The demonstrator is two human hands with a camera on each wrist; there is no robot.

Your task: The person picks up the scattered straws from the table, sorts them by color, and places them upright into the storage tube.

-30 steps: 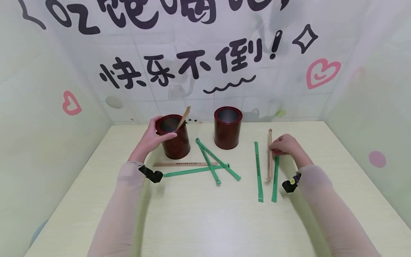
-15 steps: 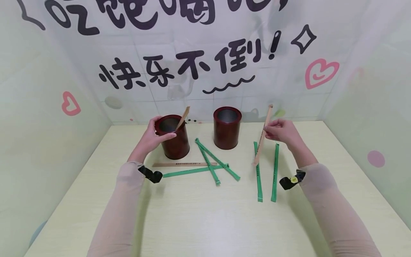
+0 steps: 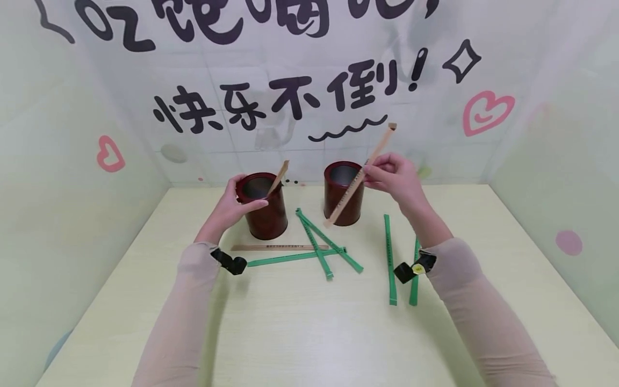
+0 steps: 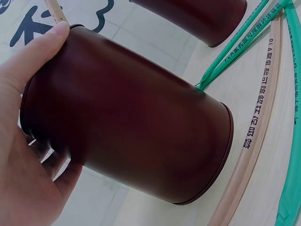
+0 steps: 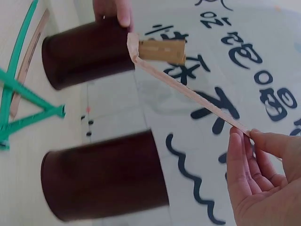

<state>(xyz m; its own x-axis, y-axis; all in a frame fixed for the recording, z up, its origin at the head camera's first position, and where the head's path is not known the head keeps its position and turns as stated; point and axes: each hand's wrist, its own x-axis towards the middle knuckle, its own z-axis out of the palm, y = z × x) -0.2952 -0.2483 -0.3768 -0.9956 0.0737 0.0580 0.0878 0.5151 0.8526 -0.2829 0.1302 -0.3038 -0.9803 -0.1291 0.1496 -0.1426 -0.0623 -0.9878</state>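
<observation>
My left hand grips the dark red canister at its upper side, thumb along the rim. From that canister's mouth sticks up a brown paper-wrapped straw, leaning right. My right hand pinches another brown wrapped straw between thumb and fingertips. This straw slants, its lower end overlapping the second dark red canister in the head view. In the right wrist view the held straw stretches from the fingertips past the left canister's rim.
Before the canisters lie a brown wrapped straw and several green wrapped straws, some crossing. Two more green straws, a left one and a right one partly behind my wrist, lie on the right. A printed wall sheet closes the back.
My right hand has lifted the brown straw off the table between the green ones and carried it up and left to the second canister. My left hand stays on its canister.
</observation>
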